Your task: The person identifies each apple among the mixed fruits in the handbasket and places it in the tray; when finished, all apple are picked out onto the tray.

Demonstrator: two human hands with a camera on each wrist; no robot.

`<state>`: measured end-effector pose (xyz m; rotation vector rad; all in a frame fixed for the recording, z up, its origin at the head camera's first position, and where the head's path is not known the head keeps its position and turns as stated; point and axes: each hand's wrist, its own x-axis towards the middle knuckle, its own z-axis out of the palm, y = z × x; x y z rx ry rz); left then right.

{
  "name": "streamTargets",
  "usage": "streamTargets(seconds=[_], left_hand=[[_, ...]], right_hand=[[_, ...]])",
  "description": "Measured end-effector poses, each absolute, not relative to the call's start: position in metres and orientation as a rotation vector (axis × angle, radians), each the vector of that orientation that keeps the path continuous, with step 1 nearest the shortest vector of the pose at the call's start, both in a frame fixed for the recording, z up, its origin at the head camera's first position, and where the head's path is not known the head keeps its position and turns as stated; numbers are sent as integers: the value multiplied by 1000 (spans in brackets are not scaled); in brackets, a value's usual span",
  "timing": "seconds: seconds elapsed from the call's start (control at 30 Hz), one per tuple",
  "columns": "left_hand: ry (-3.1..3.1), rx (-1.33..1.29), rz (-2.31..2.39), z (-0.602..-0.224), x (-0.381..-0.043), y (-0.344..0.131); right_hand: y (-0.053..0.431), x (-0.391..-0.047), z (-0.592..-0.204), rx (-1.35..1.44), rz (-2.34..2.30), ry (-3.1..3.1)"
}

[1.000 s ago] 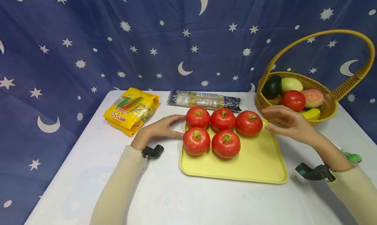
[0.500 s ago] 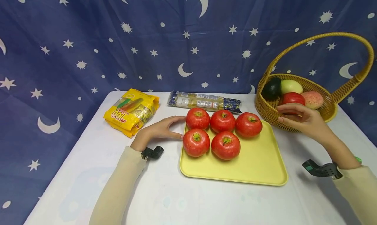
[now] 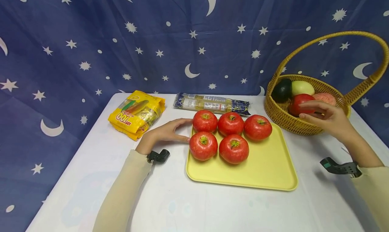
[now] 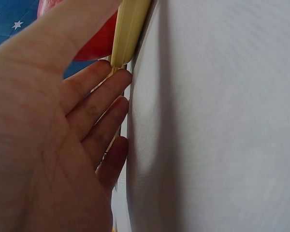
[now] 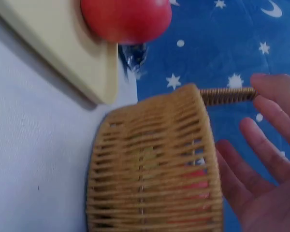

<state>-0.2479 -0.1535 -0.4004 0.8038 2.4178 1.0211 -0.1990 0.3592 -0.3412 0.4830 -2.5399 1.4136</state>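
Several red apples [image 3: 233, 149] stand in two rows on a yellow tray [image 3: 267, 171]. My left hand [image 3: 165, 131] rests at the tray's left edge, fingers relaxed; in the left wrist view its fingertips are right at the tray rim [image 4: 128, 34]. Over the front rim of a wicker basket [image 3: 285, 119] hovers my right hand [image 3: 329, 119], fingers loosely curved and holding nothing. It overlaps a red apple [image 3: 299, 103] in the basket. Around that apple lie a dark green avocado [image 3: 282, 89], a pale green oval fruit [image 3: 303, 88] and a pinkish fruit [image 3: 326, 97].
Behind the tray lies a clear and blue pack of long yellow sticks [image 3: 212, 103]. A yellow snack bag [image 3: 136, 113] is at the back left. The basket's tall arched handle [image 3: 334, 33] rises before a blue star-patterned curtain [image 3: 152, 29]. White cloth [image 3: 170, 205] covers the table.
My right hand has moved right, from beside the tray's back right corner to over the basket's front rim. The left hand and the apples on the tray have stayed in place.
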Motion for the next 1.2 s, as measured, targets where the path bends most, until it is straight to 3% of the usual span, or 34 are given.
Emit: streamTargets(seconds=[0.9, 1.2], left_hand=[[2420, 802, 1032, -402, -248, -153], [2424, 812, 1031, -404, -251, -153]], right_hand=[[377, -224, -337, 153, 1335, -2636], [378, -236, -340, 92, 1096, -2753]])
